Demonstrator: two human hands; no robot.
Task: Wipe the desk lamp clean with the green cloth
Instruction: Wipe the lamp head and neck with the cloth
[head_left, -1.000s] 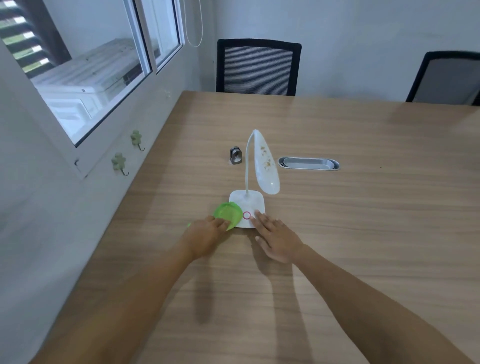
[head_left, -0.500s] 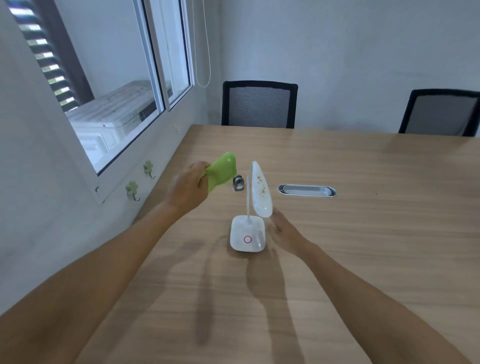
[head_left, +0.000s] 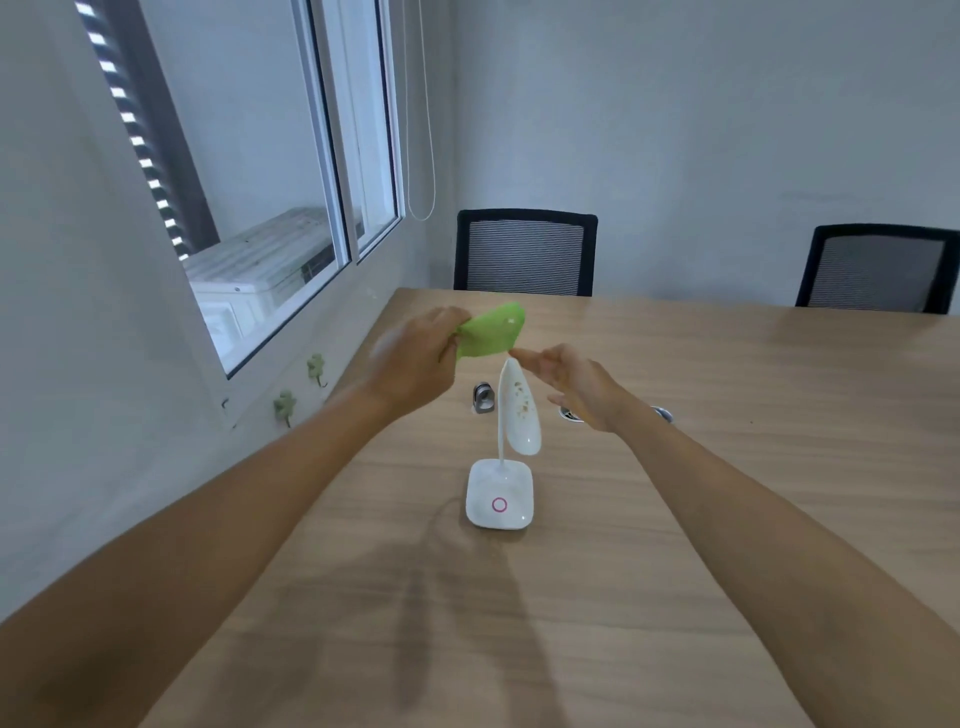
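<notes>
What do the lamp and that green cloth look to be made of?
The desk lamp looks like glossy white plastic: its base and head show soft highlights, with brownish specks on the head. The green cloth seems a soft matte fabric, perhaps microfibre, as it bends limply in the left hand.

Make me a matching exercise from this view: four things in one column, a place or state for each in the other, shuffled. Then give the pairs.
Things:
1. green cloth
2. lamp head
3. lamp base
4. right hand

Places or states:
A. flat on the table, marked with a pink ring
B. open, fingers near the top of the lamp
C. speckled with brown spots
D. pinched in the left hand, up above the lamp

Pairs: 1-D, 2-C, 3-A, 4-B
</notes>
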